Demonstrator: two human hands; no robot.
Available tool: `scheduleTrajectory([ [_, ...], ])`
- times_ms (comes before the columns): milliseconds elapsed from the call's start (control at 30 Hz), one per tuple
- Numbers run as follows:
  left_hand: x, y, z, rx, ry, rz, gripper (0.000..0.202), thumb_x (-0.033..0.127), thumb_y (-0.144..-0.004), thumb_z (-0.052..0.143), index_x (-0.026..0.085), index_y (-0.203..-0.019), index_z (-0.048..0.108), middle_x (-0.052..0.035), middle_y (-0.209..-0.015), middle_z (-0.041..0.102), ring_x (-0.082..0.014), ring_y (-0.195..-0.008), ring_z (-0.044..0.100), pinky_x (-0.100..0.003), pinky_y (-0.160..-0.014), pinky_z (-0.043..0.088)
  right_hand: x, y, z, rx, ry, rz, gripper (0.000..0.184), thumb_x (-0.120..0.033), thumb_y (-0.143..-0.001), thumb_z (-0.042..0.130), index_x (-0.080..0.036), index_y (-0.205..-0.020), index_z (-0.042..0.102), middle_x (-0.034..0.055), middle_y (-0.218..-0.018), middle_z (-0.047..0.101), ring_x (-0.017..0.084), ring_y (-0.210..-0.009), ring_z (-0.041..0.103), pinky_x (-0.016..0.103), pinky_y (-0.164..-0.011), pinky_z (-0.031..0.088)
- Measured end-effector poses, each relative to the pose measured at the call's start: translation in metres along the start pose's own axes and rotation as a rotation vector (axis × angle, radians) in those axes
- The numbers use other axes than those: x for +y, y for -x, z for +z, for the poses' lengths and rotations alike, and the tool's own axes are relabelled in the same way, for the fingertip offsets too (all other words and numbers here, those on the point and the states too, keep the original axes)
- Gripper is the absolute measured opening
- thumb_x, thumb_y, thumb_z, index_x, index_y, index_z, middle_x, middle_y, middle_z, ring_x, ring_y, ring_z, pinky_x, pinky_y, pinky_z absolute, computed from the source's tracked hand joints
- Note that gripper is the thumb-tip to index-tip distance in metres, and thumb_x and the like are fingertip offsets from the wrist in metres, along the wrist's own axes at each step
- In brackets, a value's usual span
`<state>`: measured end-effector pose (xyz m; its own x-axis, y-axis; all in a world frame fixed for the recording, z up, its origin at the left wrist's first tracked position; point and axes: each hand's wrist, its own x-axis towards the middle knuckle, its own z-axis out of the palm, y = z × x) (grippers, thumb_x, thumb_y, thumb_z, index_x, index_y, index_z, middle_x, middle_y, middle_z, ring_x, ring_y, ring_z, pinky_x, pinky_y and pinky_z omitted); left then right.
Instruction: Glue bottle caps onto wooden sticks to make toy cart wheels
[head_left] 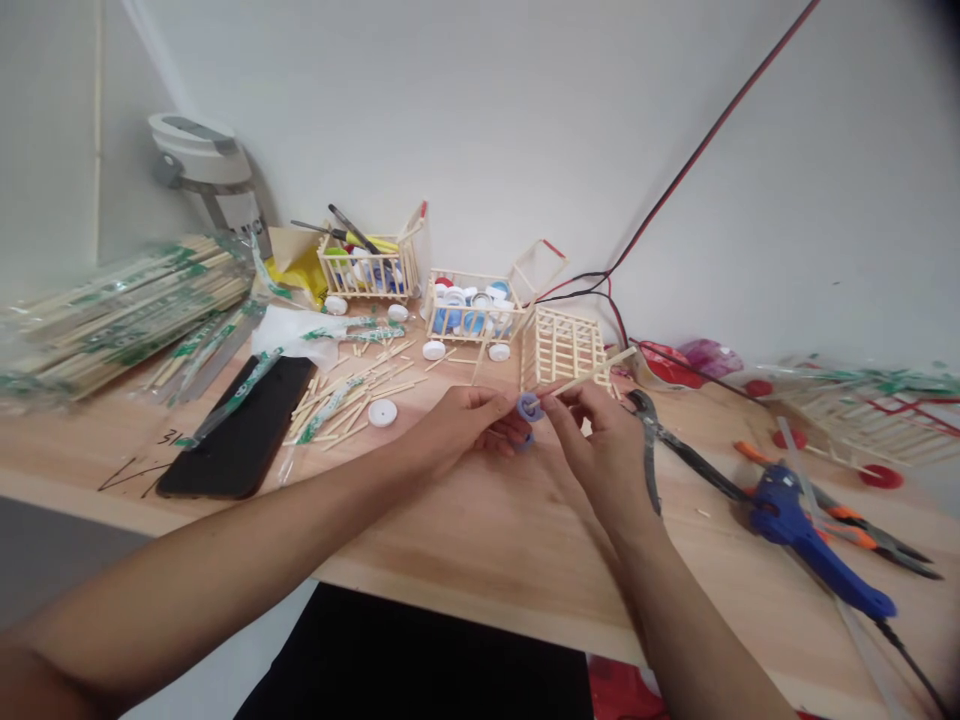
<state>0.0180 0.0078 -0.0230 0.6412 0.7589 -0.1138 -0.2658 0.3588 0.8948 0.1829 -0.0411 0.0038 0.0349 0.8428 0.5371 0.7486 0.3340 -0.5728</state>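
Nearest are the person's two forearms (225, 570), reaching over a wooden counter (487, 540). The left hand (457, 428) has its fingers (502, 422) pinched on a blue plastic ring (529, 407); the right hand (604, 450) closes round a thin wooden stick (592, 372) just beside it, both above the counter. Just behind stands a stick lattice (562, 348), with black pliers (679, 455) near the right hand and a blue glue gun (795, 530) further right
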Motion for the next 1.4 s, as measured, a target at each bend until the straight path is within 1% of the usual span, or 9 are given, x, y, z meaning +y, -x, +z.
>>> scheduleTrajectory([
  [167,0.0016,-0.0003,-0.0004,0.026,-0.016,-0.005,0.038,0.043,-0.077,0.072,0.008,-0.091,0.073,-0.012,-0.084,0.072,-0.0139,-0.072,0.066,-0.026,-0.069,0.05,0.0004,0.0014,0.0033,-0.029,0.012,-0.02,0.018,-0.033,-0.091,0.055,-0.022,-0.077,0.059,0.0016,-0.082,0.067,0.013,-0.063,0.048,0.029,-0.061,0.037],
  [400,0.0022,-0.0017,-0.0003,0.07,-0.021,-0.042,0.03,0.034,-0.074,0.074,0.006,-0.086,0.074,-0.0123,-0.082,0.073,-0.0131,-0.069,0.067,-0.025,-0.069,0.051,0.0018,0.0019,0.0048,-0.046,0.018,-0.054,0.016,-0.029,-0.09,0.056,-0.023,-0.075,0.057,-0.0001,-0.071,0.061,0.015,-0.066,0.052,0.029,-0.061,0.038],
  [667,0.0033,-0.0014,-0.0004,0.069,0.087,-0.096,0.026,0.03,-0.073,0.076,0.007,-0.083,0.074,-0.0113,-0.079,0.074,-0.0122,-0.069,0.067,-0.023,-0.069,0.052,0.0009,0.0026,0.006,-0.046,0.046,-0.084,0.016,-0.027,-0.091,0.055,-0.023,-0.075,0.056,0.0008,-0.075,0.064,0.016,-0.069,0.054,0.029,-0.063,0.04],
  [867,0.0051,-0.001,0.0004,0.08,0.124,-0.136,0.026,0.029,-0.071,0.078,0.006,-0.083,0.074,-0.0112,-0.079,0.074,-0.0116,-0.068,0.067,-0.022,-0.069,0.053,0.002,0.0041,0.0069,-0.038,0.06,-0.075,0.016,-0.028,-0.09,0.056,-0.023,-0.074,0.056,0.0001,-0.072,0.062,0.015,-0.067,0.053,0.029,-0.062,0.04],
  [967,0.0043,-0.0016,-0.0001,0.066,0.133,-0.142,0.024,0.029,-0.073,0.077,0.007,-0.084,0.075,-0.0106,-0.079,0.074,-0.0119,-0.069,0.068,-0.022,-0.069,0.054,0.0016,0.0037,0.0063,-0.033,0.06,-0.074,0.016,-0.028,-0.09,0.056,-0.023,-0.075,0.056,0.0,-0.073,0.062,0.015,-0.067,0.053,0.029,-0.062,0.039],
  [1100,0.0042,-0.0014,0.0004,0.053,0.152,-0.149,0.026,0.032,-0.08,0.071,0.006,-0.084,0.074,-0.0112,-0.078,0.073,-0.0125,-0.069,0.068,-0.022,-0.068,0.054,0.0016,0.002,0.0044,-0.006,0.055,-0.041,0.015,-0.03,-0.09,0.056,-0.023,-0.077,0.058,0.0003,-0.074,0.063,0.015,-0.067,0.052,0.029,-0.063,0.039],
  [1233,0.0056,-0.0002,0.0015,0.08,0.133,-0.148,0.026,0.032,-0.083,0.068,0.007,-0.087,0.072,-0.0122,-0.082,0.073,-0.0128,-0.069,0.068,-0.023,-0.068,0.055,0.003,0.0014,0.0034,0.022,0.047,-0.024,0.014,-0.031,-0.09,0.056,-0.023,-0.08,0.06,0.0009,-0.079,0.067,0.015,-0.067,0.052,0.029,-0.063,0.038],
  [1400,0.0067,-0.0002,0.0008,0.061,0.106,-0.144,0.026,0.033,-0.086,0.064,0.008,-0.085,0.071,-0.0116,-0.081,0.073,-0.012,-0.067,0.067,-0.022,-0.066,0.054,0.003,0.0022,0.0037,-0.018,0.013,-0.044,0.016,-0.031,-0.091,0.055,-0.023,-0.079,0.059,0.0018,-0.082,0.067,0.016,-0.069,0.053,0.03,-0.064,0.039],
])
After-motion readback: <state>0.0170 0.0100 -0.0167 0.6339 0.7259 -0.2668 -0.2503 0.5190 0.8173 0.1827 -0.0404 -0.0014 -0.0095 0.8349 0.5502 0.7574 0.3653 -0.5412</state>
